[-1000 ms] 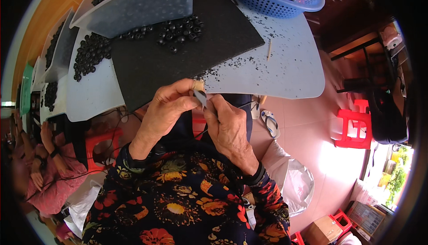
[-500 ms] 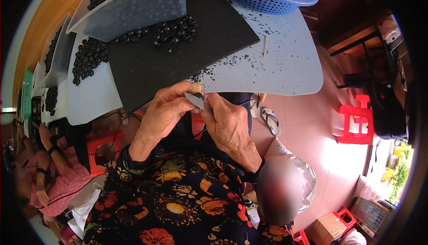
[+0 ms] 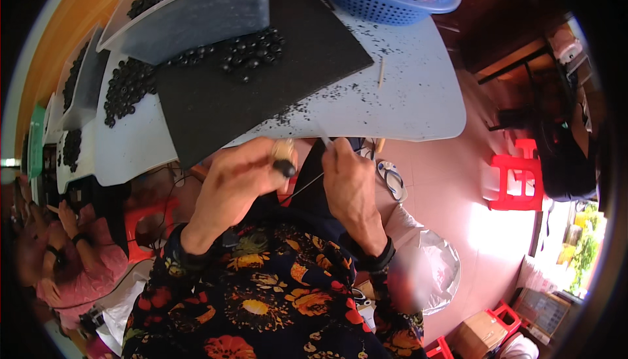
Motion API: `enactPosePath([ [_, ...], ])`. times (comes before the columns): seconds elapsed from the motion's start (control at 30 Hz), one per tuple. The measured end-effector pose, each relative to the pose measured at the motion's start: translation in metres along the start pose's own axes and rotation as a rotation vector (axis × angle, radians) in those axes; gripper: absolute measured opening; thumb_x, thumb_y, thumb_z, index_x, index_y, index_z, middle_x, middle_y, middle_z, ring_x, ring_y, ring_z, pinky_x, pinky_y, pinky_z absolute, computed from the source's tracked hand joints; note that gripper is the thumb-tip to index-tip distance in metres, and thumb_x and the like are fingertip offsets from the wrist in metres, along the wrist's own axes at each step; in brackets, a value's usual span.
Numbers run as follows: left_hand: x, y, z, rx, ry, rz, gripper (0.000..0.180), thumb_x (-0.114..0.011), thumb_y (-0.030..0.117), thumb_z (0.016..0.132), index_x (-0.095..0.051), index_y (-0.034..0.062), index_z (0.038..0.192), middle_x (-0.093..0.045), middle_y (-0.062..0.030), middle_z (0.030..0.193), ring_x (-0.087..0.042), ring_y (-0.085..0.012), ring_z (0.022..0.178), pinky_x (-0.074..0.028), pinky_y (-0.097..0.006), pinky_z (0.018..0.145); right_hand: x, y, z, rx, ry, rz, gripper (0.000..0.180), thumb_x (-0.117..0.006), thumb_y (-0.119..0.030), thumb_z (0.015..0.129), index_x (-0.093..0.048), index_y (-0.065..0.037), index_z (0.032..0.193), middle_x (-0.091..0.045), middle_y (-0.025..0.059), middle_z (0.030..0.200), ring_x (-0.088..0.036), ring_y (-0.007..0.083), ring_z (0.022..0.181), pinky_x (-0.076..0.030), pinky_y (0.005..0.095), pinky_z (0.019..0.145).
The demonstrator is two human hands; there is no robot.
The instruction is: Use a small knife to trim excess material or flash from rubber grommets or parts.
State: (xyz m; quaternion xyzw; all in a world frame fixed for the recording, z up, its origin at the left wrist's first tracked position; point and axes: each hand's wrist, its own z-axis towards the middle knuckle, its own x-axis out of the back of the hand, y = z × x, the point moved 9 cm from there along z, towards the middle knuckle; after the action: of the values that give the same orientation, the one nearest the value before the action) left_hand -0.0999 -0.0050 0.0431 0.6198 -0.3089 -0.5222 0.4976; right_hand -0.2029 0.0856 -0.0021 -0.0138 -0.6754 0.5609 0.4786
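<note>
Just off the table's near edge, my left hand is closed on a small black round piece. A tan wrap shows at its fingertips, beside the piece. To the right, my right hand grips a small knife, its pale blade blurred and pointing up toward the table. The blade and the black piece are apart. Ahead of both hands, a dark board lies on the pale table, with a heap of similar black pieces on it.
Black pieces fill a clear plastic bin and a blue perforated basket. Dark crumbs and a thin stick lie on the table. Another person in pink sits at the left. Red stools and a flip-flop are on the floor.
The knife has come away from the black piece as my right hand moved right and its blade swung upward. My left hand has turned, exposing the piece's dark end.
</note>
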Motion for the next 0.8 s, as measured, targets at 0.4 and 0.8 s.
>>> enactPosePath([
  [0.4, 0.029, -0.033, 0.005, 0.121, 0.182, -0.132, 0.020, -0.054, 0.008, 0.086, -0.056, -0.0013, 0.104, -0.059, -0.0074, 0.098, -0.055, -0.0125, 0.092, -0.043, -0.026, 0.085, -0.010, -0.044, -0.009, 0.250, 0.010, 0.283, 0.015, -0.061, -0.003, 0.081, -0.045, -0.001, 0.081, -0.054, 0.0159, 0.063, -0.058, 0.0353, 0.056, -0.045, 0.0403, 0.047],
  [0.8, 0.031, -0.033, 0.004, 0.111, 0.185, -0.069, 0.025, -0.051, -0.004, 0.085, -0.057, -0.0049, 0.110, -0.059, -0.0044, 0.099, -0.058, -0.0105, 0.089, -0.050, -0.025, 0.081, -0.013, -0.044, -0.006, 0.293, -0.025, 0.192, 0.020, -0.065, -0.008, 0.080, -0.046, -0.003, 0.082, -0.057, 0.0139, 0.064, -0.059, 0.0341, 0.056, -0.047, 0.0406, 0.047],
])
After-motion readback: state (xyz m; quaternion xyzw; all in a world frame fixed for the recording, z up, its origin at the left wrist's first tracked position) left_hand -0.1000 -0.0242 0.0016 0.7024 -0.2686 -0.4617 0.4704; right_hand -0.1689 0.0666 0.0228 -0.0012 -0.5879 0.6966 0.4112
